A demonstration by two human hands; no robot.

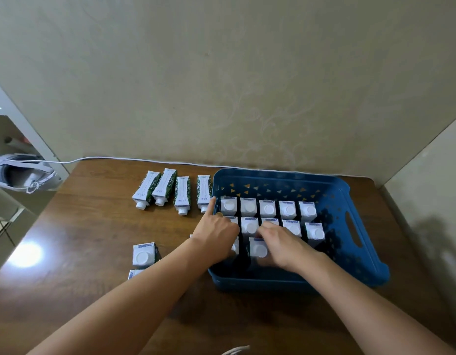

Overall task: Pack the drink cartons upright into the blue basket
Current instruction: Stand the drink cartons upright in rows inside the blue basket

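The blue basket (349, 201) stands on the right half of the table and holds several upright white-capped drink cartons (268, 208) in rows. Both hands are inside its near left part. My left hand (216, 234) rests on a carton at the left wall, fingers curled over it, index finger stretched toward the basket rim. My right hand (280, 242) closes around the front-row carton (258, 248). Several cartons (182, 194) lie flat on the table left of the basket. Two more cartons (144, 254) stand upright near my left forearm.
The wooden table (93, 226) meets a patterned wall at the back and a second wall at the right. A white cable (145, 159) runs along the table's back edge. A white headset (22, 172) sits off the table's left corner.
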